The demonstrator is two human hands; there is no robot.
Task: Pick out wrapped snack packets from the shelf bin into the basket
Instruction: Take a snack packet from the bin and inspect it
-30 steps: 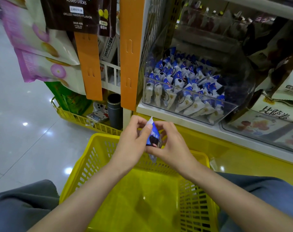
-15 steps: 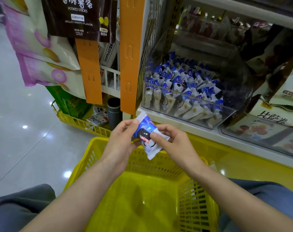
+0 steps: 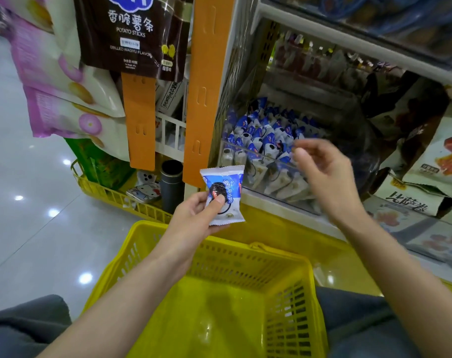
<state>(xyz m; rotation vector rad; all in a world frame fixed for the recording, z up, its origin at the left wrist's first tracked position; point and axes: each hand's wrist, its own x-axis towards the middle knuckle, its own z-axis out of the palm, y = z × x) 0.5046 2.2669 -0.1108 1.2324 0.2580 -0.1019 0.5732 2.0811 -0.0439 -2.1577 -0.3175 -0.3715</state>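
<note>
Your left grip (image 3: 193, 215) pinches one blue-and-white snack packet (image 3: 223, 196) over one yellow basket's (image 3: 245, 250) far rim. Your right grip (image 3: 323, 177), relaxed and empty, fronts the shelf bin (image 3: 271, 174).

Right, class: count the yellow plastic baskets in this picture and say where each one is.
2. The near basket sits bottom centre, in front of the person; the far basket sits lower left, holding green packs. More may be hidden.

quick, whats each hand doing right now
Left hand: holding a packet, thumb on its front.
Right hand: open, fingers loosely curled, holding nothing.
</note>
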